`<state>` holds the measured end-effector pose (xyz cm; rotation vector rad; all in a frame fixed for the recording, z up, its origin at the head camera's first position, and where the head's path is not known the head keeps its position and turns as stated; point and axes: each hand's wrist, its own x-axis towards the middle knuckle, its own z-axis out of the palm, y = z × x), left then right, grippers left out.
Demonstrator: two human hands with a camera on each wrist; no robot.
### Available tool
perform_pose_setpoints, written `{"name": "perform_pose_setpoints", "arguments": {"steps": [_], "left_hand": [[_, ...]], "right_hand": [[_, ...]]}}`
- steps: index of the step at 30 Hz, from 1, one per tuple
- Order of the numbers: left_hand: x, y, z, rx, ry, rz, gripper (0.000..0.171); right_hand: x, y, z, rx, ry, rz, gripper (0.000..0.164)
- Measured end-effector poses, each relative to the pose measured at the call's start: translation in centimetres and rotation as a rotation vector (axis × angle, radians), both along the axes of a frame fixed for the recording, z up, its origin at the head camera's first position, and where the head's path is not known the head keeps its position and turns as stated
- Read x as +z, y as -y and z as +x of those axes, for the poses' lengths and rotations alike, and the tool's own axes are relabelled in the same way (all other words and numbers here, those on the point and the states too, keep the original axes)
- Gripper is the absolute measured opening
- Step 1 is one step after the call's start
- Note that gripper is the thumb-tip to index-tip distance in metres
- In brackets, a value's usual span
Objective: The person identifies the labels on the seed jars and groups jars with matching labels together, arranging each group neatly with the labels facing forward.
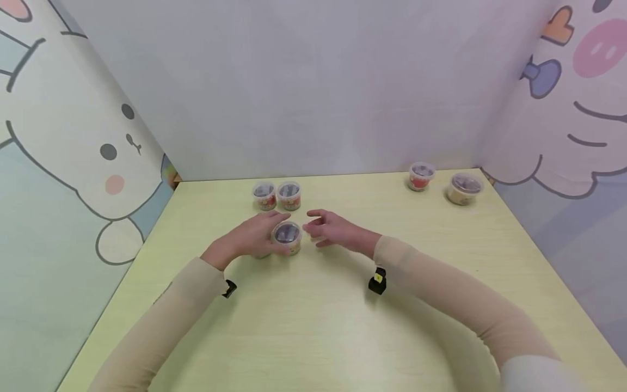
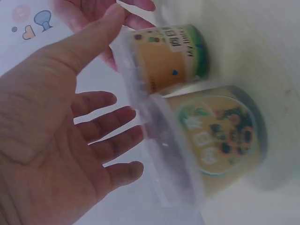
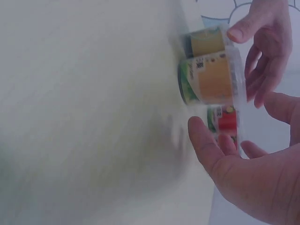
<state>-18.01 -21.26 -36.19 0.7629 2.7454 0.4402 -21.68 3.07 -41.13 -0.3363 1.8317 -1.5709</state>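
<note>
Two small plastic tubs with clear lids and yellow-orange labels stand side by side at the middle left of the table. My left hand (image 1: 257,234) arches over the left tub (image 2: 220,145) and largely hides it in the head view. Its thumb reaches along the near side of the right tub (image 1: 287,239), and the fingers look loose, not closed around either tub. To the right, my right hand (image 1: 334,230) hovers with fingers apart and nothing in them. The right wrist view has its fingertips (image 3: 197,126) just short of the right tub (image 3: 213,79).
Behind them stand two red-labelled tubs, one on the left (image 1: 265,196) and one on the right (image 1: 289,196). At the back right are another red tub (image 1: 421,177) and a yellow tub (image 1: 463,189). White cloth walls (image 1: 318,98) with cartoon prints enclose the table (image 1: 303,332).
</note>
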Motion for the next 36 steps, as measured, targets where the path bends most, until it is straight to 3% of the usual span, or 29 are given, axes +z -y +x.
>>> {"name": "perform_pose_setpoints", "arguments": {"steps": [6,10,15,20,25,32,36], "left_hand": [[1.9,-2.6,-1.4,-0.077,-0.033,-0.037,0.065],[3.4,-5.2,-2.1,-0.111,-0.009,-0.076,0.054],[4.4,-8.6,-3.4,-0.175,0.028,-0.071,0.05],[4.2,-11.7,-4.9,-0.219,0.016,-0.063,0.048],[3.5,-14.3,-6.4,-0.243,0.014,-0.006,0.045],[2.2,-17.9,-7.8,-0.221,0.036,0.077,0.041],[0.6,-19.8,-8.8,-0.161,0.061,0.158,0.044]], "right_hand": [[2.5,-4.5,-2.5,0.113,-0.223,0.192,0.052],[4.4,-7.9,-3.6,0.185,-0.393,0.369,0.047],[6.1,-11.7,-4.5,0.182,-0.553,0.515,0.043],[7.4,-15.1,-5.3,0.1,-0.687,0.579,0.041],[7.4,-18.3,-6.4,-0.016,-0.784,0.646,0.043],[6.2,-21.9,-7.7,-0.217,-0.749,0.691,0.049],[5.3,-22.5,-8.5,-0.306,-0.732,0.678,0.051]]}}
